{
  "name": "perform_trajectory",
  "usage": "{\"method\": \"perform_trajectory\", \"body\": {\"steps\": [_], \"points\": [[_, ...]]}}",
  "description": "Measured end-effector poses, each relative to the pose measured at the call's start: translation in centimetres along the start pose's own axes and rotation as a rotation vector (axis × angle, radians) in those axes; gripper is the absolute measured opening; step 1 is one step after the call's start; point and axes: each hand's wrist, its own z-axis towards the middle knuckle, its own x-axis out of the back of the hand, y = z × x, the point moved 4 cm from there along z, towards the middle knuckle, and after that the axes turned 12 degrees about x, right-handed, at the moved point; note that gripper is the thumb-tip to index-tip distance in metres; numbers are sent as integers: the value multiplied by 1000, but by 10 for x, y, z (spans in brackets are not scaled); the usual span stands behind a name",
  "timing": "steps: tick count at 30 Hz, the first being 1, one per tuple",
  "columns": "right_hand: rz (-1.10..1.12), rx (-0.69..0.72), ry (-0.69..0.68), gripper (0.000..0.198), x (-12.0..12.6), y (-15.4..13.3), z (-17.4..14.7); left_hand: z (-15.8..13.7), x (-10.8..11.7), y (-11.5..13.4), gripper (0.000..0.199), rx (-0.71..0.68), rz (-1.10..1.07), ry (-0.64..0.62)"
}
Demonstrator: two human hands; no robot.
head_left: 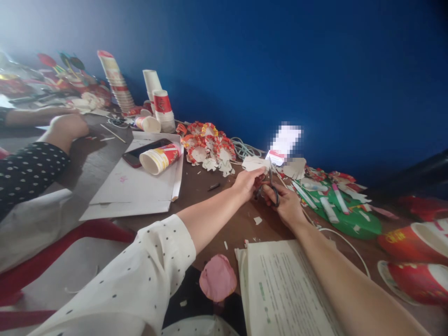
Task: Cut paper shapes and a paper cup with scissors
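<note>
My left hand (248,183) pinches a piece of white paper (255,163) above the brown table. Dark-handled scissors (274,189) are gripped in my right hand (286,204), with their blades up against the paper's right edge. Whether the blades are parted I cannot make out. Behind my hands a lit phone screen (285,140) leans near the blue wall. Small paper scraps (258,220) lie on the table below my hands. Left of them is a heap of red-and-white cut paper-cup flowers (209,144).
Stacked paper cups (163,109) stand at the back left, near a white folder (136,186) bearing a dark phone and a tipped cup (160,158). Markers lie on a green sheet (364,224) at right. Printed pages (280,289) are in front. A co-worker's hand (68,127) rests at left.
</note>
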Motion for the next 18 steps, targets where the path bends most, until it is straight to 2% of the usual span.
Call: {"method": "perform_trajectory", "body": {"steps": [5,11,18], "points": [[13,-4,-26,43,-1,-1,-1,-3,-1,0,19,27,36,14],[71,-66,4,43,0,-2,-1,-3,-2,-1,18,26,143,-53],[84,-73,12,45,0,-4,-1,1,0,0,22,-12,133,-34]]}}
